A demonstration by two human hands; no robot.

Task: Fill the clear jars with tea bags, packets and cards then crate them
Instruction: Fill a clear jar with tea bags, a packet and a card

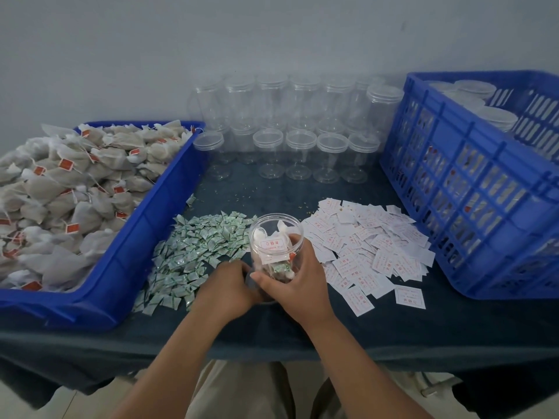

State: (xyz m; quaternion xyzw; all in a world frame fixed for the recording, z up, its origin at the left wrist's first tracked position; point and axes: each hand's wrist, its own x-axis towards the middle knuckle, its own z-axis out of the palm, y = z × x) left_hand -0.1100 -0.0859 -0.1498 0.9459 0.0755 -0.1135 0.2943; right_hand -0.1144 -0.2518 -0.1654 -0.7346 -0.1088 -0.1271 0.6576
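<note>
Jars (299,143) line dark-clothed table (257,192) against grey wall (272,34).

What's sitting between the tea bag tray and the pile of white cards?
In the head view, a pile of green packets lies there, then the jar, held by the left hand and right hand.

Place: small hand-packing workstation, workshop type.
Table (393,337): covered in dark cloth, set against a bare grey wall (151,40).
Bulk stock, left of frame: blue tray (127,267) heaped with tea bags (60,182).
Loose stock, centre: pile of green packets (193,255); pile of white cards (372,246).
Containers, upper centre: rows of identical empty clear jars (299,146).
Crate, right of frame: blue slatted crate (472,207) holding lidded jars (496,117).
</note>
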